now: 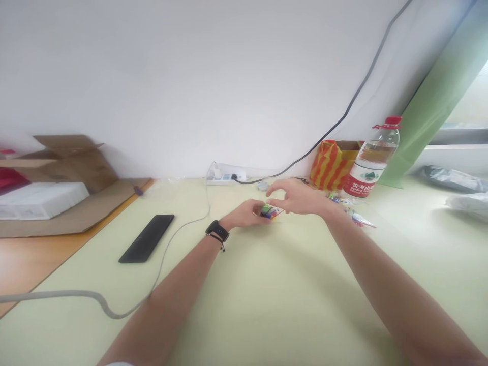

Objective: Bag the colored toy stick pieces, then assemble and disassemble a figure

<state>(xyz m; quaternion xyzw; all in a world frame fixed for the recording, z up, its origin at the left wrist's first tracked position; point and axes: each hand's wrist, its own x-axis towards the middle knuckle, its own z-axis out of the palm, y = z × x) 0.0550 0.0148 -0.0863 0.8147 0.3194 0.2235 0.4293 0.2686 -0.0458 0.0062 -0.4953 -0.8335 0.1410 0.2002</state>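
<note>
My left hand (247, 214), with a black watch (218, 231) on its wrist, is closed around a small multicoloured packet (271, 212) just above the table. Green, blue, red and yellow show on the packet; its exact kind is too small to make out. My right hand (297, 197) is beside it on the right, palm down. Its thumb and index finger are curved and apart, close to the packet's top, with nothing visible between them. Behind the right wrist lie several shiny colourful wrappers (356, 216).
A large water bottle (371, 157) and a red-and-yellow striped bag (330, 165) stand at the back right. A power strip (224, 175) lies against the wall. On the left are a black phone-like slab (147, 239), a grey cable (168, 254) and an open cardboard box (76, 157).
</note>
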